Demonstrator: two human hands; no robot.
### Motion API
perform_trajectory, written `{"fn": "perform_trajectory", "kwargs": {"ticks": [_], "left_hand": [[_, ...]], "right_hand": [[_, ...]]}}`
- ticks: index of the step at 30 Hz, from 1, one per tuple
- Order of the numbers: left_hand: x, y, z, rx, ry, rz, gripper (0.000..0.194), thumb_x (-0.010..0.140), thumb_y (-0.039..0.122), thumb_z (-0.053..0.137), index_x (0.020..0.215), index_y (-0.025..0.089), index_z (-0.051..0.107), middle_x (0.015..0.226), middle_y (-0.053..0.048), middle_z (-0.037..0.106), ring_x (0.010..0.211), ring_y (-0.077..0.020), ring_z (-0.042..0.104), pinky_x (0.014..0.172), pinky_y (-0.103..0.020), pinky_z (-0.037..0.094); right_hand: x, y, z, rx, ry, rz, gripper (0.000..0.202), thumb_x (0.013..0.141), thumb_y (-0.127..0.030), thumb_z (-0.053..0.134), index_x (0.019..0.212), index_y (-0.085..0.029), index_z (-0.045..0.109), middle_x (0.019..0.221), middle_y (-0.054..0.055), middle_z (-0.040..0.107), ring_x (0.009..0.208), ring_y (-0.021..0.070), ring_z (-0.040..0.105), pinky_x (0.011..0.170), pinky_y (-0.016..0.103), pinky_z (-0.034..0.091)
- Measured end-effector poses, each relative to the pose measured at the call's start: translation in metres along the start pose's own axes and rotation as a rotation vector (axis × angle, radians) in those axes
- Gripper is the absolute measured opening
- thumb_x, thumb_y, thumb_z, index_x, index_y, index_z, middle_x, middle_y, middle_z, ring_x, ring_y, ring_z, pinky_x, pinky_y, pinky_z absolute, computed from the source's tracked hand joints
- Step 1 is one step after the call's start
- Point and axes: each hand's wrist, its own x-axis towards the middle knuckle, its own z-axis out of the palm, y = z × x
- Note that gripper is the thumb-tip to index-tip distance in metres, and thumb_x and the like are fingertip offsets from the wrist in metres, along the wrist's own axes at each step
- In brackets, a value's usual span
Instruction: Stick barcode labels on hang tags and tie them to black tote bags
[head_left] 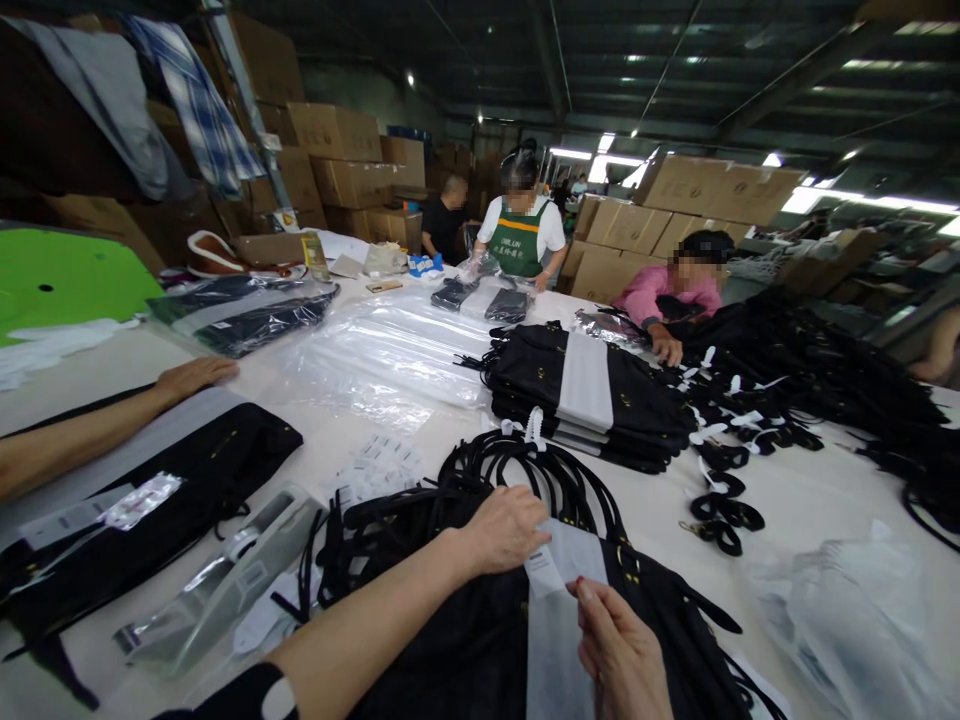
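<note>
In front of me lies a stack of black bags (660, 620) with looped handles and a pale wrapping band (559, 650) across the top one. A small white printed label (546, 572) is stretched between my hands over that band. My left hand (504, 530) is closed, its curled fingers at the label's upper edge beside the handles. Thumb and forefinger of my right hand (619, 645) pinch the label's lower corner. More white labels (382, 465) lie loose beyond my left forearm.
A grey dispenser (225, 590) and a co-worker's hand (196, 378) on another black bag are at left. Clear plastic bags (390, 350), a banded stack of black bags (589, 390) and black straps (724, 510) lie farther back. Two co-workers work across the table. White plastic (847, 620) lies right.
</note>
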Motion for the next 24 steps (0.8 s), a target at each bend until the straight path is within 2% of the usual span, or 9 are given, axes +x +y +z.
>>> {"fn": "perform_trajectory", "kwargs": {"ticks": [2, 5, 8, 12, 15, 18, 21, 24], "left_hand": [[0.008, 0.006, 0.010, 0.027, -0.041, 0.092, 0.024, 0.082, 0.035, 0.052, 0.080, 0.013, 0.061, 0.086, -0.008, 0.062, 0.088, -0.0205, 0.053, 0.080, -0.033, 0.038], [0.004, 0.009, 0.015, 0.133, -0.054, 0.208, 0.032, 0.082, 0.043, 0.050, 0.075, 0.012, 0.059, 0.083, -0.008, 0.060, 0.083, -0.0200, 0.053, 0.077, -0.034, 0.037], [-0.013, 0.002, 0.007, 0.240, -0.055, 0.298, 0.036, 0.081, 0.047, 0.048, 0.071, 0.014, 0.057, 0.077, -0.007, 0.059, 0.078, -0.0189, 0.052, 0.071, -0.033, 0.036], [-0.041, -0.011, -0.005, 0.192, -0.098, 0.348, 0.029, 0.080, 0.044, 0.051, 0.074, 0.016, 0.055, 0.078, -0.005, 0.058, 0.075, -0.0176, 0.051, 0.068, -0.030, 0.037], [-0.055, -0.018, -0.007, 0.052, -0.094, 0.329, 0.020, 0.079, 0.036, 0.055, 0.083, 0.016, 0.055, 0.087, -0.005, 0.058, 0.080, -0.0168, 0.053, 0.072, -0.027, 0.040], [-0.058, -0.018, -0.002, -0.059, -0.087, 0.262, 0.012, 0.080, 0.027, 0.054, 0.085, 0.016, 0.056, 0.090, -0.005, 0.059, 0.083, -0.0163, 0.054, 0.076, -0.026, 0.041], [-0.054, -0.015, 0.005, -0.126, -0.064, 0.126, 0.007, 0.079, 0.020, 0.053, 0.076, 0.015, 0.057, 0.082, -0.004, 0.059, 0.078, -0.0158, 0.054, 0.074, -0.025, 0.042], [-0.051, -0.011, 0.005, -0.306, 0.001, -0.025, 0.008, 0.074, 0.014, 0.054, 0.067, 0.014, 0.057, 0.071, -0.001, 0.058, 0.071, -0.0131, 0.054, 0.068, -0.022, 0.042]], "right_hand": [[0.000, -0.003, -0.005, 0.021, 0.013, 0.029, 0.049, 0.049, -0.058, 0.070, 0.068, -0.016, 0.056, 0.050, -0.009, 0.031, 0.039, 0.0022, 0.019, 0.040, 0.020, 0.012], [-0.001, 0.000, -0.012, -0.013, -0.017, 0.051, 0.047, 0.051, -0.059, 0.069, 0.067, -0.016, 0.054, 0.049, -0.008, 0.032, 0.039, 0.0026, 0.020, 0.040, 0.020, 0.013], [0.000, 0.007, -0.015, -0.088, -0.070, 0.026, 0.044, 0.058, -0.058, 0.065, 0.069, -0.017, 0.054, 0.050, -0.008, 0.032, 0.040, 0.0036, 0.020, 0.040, 0.021, 0.012], [0.011, 0.010, -0.003, -0.203, -0.081, -0.095, 0.042, 0.063, -0.059, 0.059, 0.063, -0.017, 0.055, 0.048, -0.007, 0.033, 0.041, 0.0063, 0.024, 0.039, 0.022, 0.017], [0.024, 0.002, 0.015, -0.328, -0.106, -0.201, 0.040, 0.069, -0.058, 0.052, 0.061, -0.018, 0.054, 0.048, -0.005, 0.039, 0.045, 0.0103, 0.035, 0.044, 0.024, 0.027], [0.038, -0.006, 0.034, -0.553, -0.035, -0.281, 0.031, 0.075, -0.046, 0.045, 0.061, -0.020, 0.053, 0.056, 0.000, 0.051, 0.056, 0.0150, 0.045, 0.055, 0.027, 0.032], [0.049, -0.007, 0.044, -0.658, 0.032, -0.246, 0.019, 0.069, -0.037, 0.054, 0.058, -0.022, 0.050, 0.051, 0.000, 0.048, 0.053, 0.0151, 0.041, 0.054, 0.029, 0.025], [0.053, -0.004, 0.045, -0.639, -0.017, -0.170, 0.024, 0.058, -0.029, 0.064, 0.048, -0.022, 0.044, 0.043, -0.004, 0.040, 0.047, 0.0118, 0.035, 0.050, 0.027, 0.020]]}}
